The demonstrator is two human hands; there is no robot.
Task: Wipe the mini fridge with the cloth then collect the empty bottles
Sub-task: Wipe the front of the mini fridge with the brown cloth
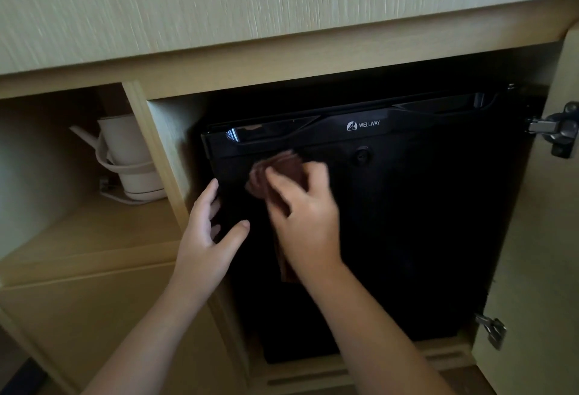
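Pressing a brown cloth against the upper left of the black mini fridge, the person's right hand is showing up blurred. Its grip is clamped on the cloth: thumb and fingers are bunching the fabric against the door, while a loose end is hanging down beneath the palm and wrist. The cloth is lying just below the fridge's top edge, to the left of the round lock and lower left of the WELLWAY logo.

The left hand is resting at the left edge of the fridge door. Its grip is apart and holding nothing, with the fingers straight, the fingertips touching the door edge and the thumb sticking out toward the cloth.

The fridge is sitting shut inside a light wooden cabinet, whose door is standing open on the right on two metal hinges. In the compartment to the left, a white electric kettle is standing on a shelf, with its cord looping around the body.
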